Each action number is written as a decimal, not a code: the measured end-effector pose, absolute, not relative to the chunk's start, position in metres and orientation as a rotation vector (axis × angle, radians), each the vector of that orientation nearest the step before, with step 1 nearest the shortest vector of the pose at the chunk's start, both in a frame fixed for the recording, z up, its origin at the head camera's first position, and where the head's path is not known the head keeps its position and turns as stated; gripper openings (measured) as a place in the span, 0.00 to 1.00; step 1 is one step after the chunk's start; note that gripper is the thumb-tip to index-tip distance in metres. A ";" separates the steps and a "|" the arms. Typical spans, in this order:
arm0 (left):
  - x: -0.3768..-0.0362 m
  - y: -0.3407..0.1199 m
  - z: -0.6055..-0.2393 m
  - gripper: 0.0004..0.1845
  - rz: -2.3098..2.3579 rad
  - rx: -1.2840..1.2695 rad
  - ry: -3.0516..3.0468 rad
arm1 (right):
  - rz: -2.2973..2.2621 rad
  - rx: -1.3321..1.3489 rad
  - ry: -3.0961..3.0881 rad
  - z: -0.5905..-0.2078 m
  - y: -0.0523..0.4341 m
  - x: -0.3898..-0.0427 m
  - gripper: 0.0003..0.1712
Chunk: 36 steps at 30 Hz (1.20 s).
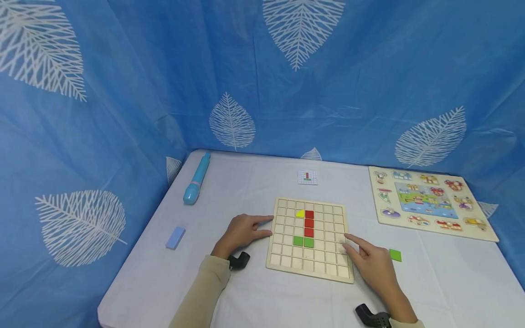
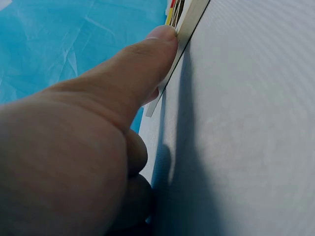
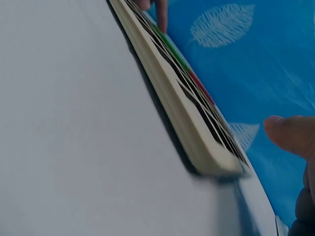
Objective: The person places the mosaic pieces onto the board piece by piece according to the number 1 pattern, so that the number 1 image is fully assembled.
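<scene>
Head view, both hands' grips released, left hand [image 1: 242, 231] and right hand [image 1: 371, 264] flanking grid board [image 1: 309, 269], loose green tile [image 1: 395, 255] beside right.

Your wooden grid board [image 1: 310, 259] lies flat on the white table, right in front of you. It is a pale square with rows of little square holes. Some holes have tiles in them: a yellow tile [image 1: 300, 213] up top, three red tiles [image 1: 309, 223] in a line going down beside it, and two green tiles [image 1: 303, 242] side by side at the bottom.
</scene>
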<state>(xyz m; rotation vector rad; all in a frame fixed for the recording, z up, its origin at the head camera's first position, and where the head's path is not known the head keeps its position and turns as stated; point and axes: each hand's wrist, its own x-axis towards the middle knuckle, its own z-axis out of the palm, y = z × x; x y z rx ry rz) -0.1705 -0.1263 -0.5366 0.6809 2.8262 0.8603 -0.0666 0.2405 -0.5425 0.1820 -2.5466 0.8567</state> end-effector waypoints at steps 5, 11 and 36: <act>-0.171 -0.127 -0.536 0.29 0.866 0.705 2.821 | 0.820 0.084 -2.557 -0.543 0.265 -0.060 0.15; -0.171 -0.127 -0.536 0.29 0.856 0.702 2.823 | 0.758 -0.030 -2.588 -0.543 0.289 -0.049 0.16; -0.170 -0.127 -0.534 0.28 0.866 0.681 2.815 | 0.655 -0.509 -2.906 -0.535 0.324 -0.031 0.22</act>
